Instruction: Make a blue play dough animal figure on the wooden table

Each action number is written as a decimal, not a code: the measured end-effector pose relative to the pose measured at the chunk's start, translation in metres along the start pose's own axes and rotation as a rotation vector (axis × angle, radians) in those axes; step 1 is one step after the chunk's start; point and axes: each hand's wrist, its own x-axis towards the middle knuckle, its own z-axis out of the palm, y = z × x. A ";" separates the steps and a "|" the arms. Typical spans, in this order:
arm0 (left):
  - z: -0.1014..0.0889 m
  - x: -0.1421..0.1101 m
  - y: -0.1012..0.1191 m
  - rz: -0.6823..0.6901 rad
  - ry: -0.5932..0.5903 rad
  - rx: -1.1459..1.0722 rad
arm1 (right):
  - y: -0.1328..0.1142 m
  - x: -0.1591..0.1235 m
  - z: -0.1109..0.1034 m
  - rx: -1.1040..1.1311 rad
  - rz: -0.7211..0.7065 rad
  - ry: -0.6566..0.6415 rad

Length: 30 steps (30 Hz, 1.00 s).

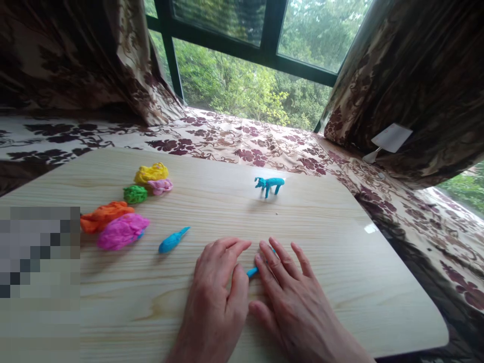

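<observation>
My right hand lies flat with its fingers stretched out over a thin roll of blue modelling clay. Most of that roll is hidden under the fingers; one end pokes out on the left and a bit shows near the fingertips. Close by on the left, my left hand rests on the table, fingers gently bent and thumb apart from them, near the roll's end and holding nothing visible. A blue clay piece with a pointed tip lies left of my hands. Beyond them stands a blue clay animal figure on its legs.
On the wooden table, lumps of orange, magenta, green, yellow and pink clay sit at the left. Floral cloth and a window lie behind. A white lamp-like object stands at the right.
</observation>
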 end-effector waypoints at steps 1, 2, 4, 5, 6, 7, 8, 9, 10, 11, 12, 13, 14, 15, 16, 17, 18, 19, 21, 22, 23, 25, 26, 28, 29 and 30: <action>0.000 0.000 0.000 -0.002 0.002 -0.001 | 0.000 -0.002 0.000 -0.004 -0.018 0.019; -0.001 -0.001 0.000 -0.004 0.003 -0.002 | 0.001 -0.006 0.001 -0.011 -0.043 0.046; -0.001 -0.002 -0.001 -0.004 0.003 0.001 | 0.001 -0.013 0.004 -0.023 -0.087 0.099; 0.000 -0.002 0.000 -0.002 0.000 0.003 | 0.001 -0.015 0.004 -0.025 -0.094 0.109; 0.000 -0.002 0.000 0.002 -0.001 0.006 | 0.001 -0.015 0.005 -0.021 -0.090 0.100; 0.001 -0.002 0.000 0.006 -0.002 0.007 | 0.000 -0.013 0.004 -0.012 -0.077 0.075; 0.001 -0.002 0.000 0.010 -0.004 0.008 | 0.000 -0.009 0.004 0.002 -0.055 0.042; 0.001 -0.002 0.000 0.013 -0.005 0.007 | -0.001 -0.005 0.003 0.016 -0.030 0.012; 0.001 -0.001 0.000 0.012 -0.009 0.006 | -0.001 -0.001 0.002 0.028 -0.009 -0.010; 0.001 -0.001 0.000 0.009 -0.010 0.005 | -0.001 0.001 0.002 0.035 0.003 -0.023; 0.001 -0.001 0.000 0.005 -0.010 0.005 | -0.002 0.001 0.003 0.037 0.004 -0.026; 0.000 -0.001 -0.001 0.000 -0.009 0.005 | -0.002 -0.001 0.004 0.032 -0.006 -0.017; 0.000 -0.001 -0.001 -0.004 -0.005 0.006 | -0.001 -0.006 0.006 0.024 -0.026 0.000; 0.000 -0.001 -0.001 -0.005 -0.002 0.005 | -0.001 -0.012 0.009 0.013 -0.053 0.027; -0.001 -0.001 0.000 0.000 0.003 0.003 | -0.001 -0.018 0.011 0.001 -0.076 0.060; 0.000 -0.001 0.000 0.006 0.004 0.002 | -0.001 -0.023 0.013 -0.007 -0.090 0.088; 0.000 -0.002 0.000 0.013 0.002 0.001 | -0.001 -0.027 0.015 -0.009 -0.092 0.102; 0.000 -0.002 0.000 0.018 0.000 0.003 | -0.001 -0.028 0.015 -0.004 -0.083 0.094; 0.001 -0.002 0.001 0.022 -0.007 0.006 | -0.002 -0.024 0.013 0.028 -0.038 0.029; 0.002 -0.002 0.001 0.019 -0.011 0.007 | -0.001 -0.019 0.012 0.049 -0.010 -0.010; 0.002 -0.002 0.001 0.015 -0.015 0.006 | -0.001 -0.015 0.010 0.067 0.012 -0.040; 0.002 -0.002 0.000 0.010 -0.018 0.000 | 0.000 -0.011 0.009 0.091 0.027 -0.063; 0.002 -0.002 0.000 0.009 -0.016 -0.001 | 0.000 -0.012 0.009 0.093 0.018 -0.058; 0.001 -0.002 0.000 0.005 -0.010 -0.003 | 0.001 -0.018 0.012 0.085 -0.034 -0.014; 0.001 -0.002 0.000 0.007 -0.009 -0.002 | 0.000 -0.022 0.014 0.079 -0.062 0.018; 0.001 -0.002 0.000 0.008 -0.011 0.000 | 0.000 -0.025 0.016 0.074 -0.078 0.040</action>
